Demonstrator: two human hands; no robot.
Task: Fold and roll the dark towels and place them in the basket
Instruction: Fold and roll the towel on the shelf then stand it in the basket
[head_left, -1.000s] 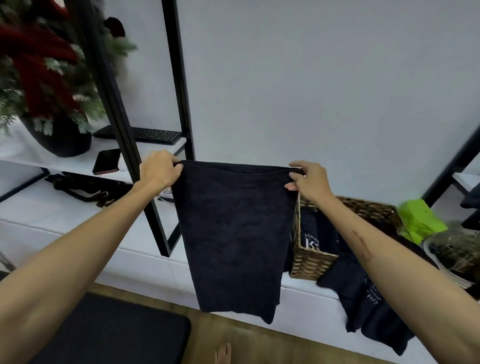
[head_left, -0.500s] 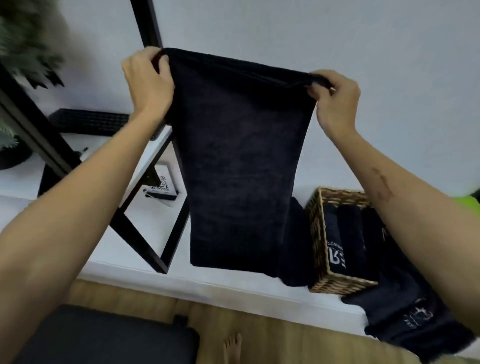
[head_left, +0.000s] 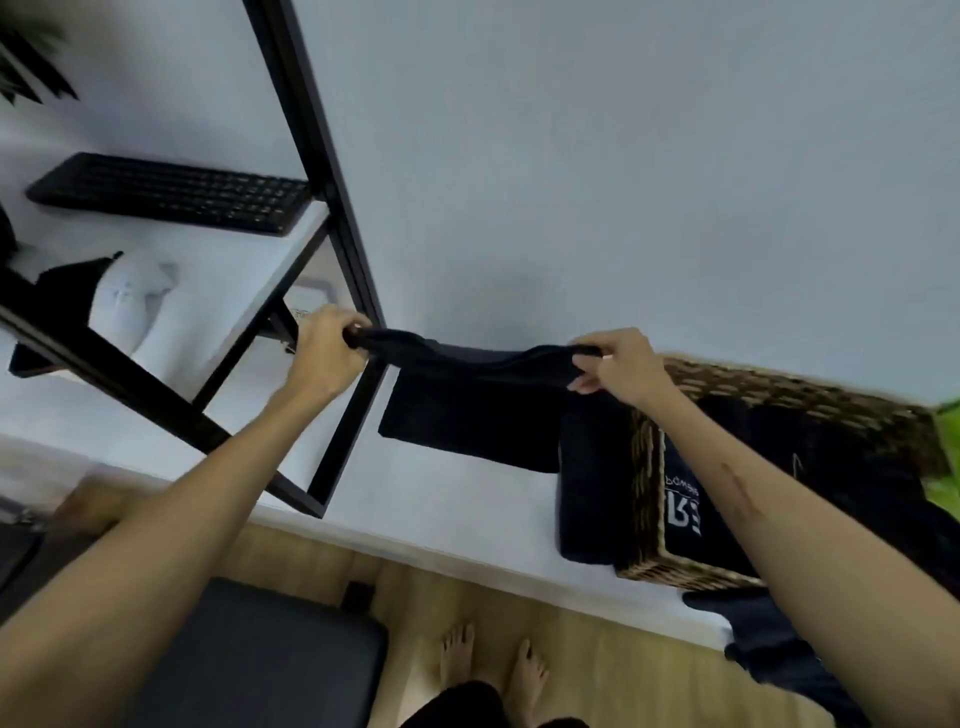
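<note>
Arms stretched forward, left hand (head_left: 326, 349) and right hand (head_left: 618, 366) each with fingers pinching a top corner of the dark towel (head_left: 470, 410), which sags onto the white tabletop (head_left: 457, 499) just left of the basket (head_left: 779, 395).

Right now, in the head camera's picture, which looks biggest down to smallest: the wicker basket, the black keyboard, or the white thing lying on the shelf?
1. The wicker basket takes up the most of the picture, though it is nearer the camera.
2. The black keyboard comes next.
3. The white thing on the shelf looks smallest.
</note>
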